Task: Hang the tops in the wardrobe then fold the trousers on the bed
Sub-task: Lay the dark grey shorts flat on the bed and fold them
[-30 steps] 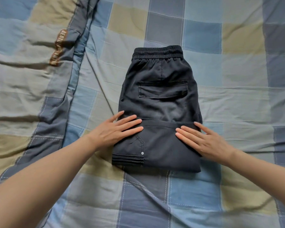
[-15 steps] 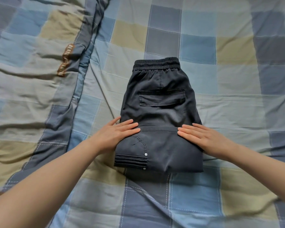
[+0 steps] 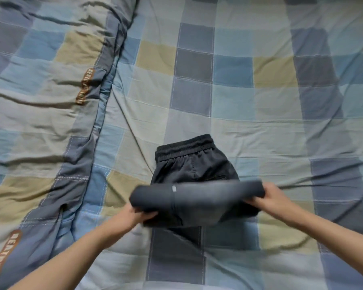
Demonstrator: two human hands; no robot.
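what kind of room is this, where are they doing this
Most likely a bedroom: the work surface is a bed, shown by the checked sheet and the rumpled matching quilt at the left. Both hands fold dark trousers on it.

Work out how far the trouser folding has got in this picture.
Done: the dark trousers already lie folded short on the checked bedcover. In hand: left hand and right hand grip the near fold, lifting it toward the waistband. Left: laying it flat.

trousers matt dark woven cloth; bedsheet soft checked cotton-like cloth.
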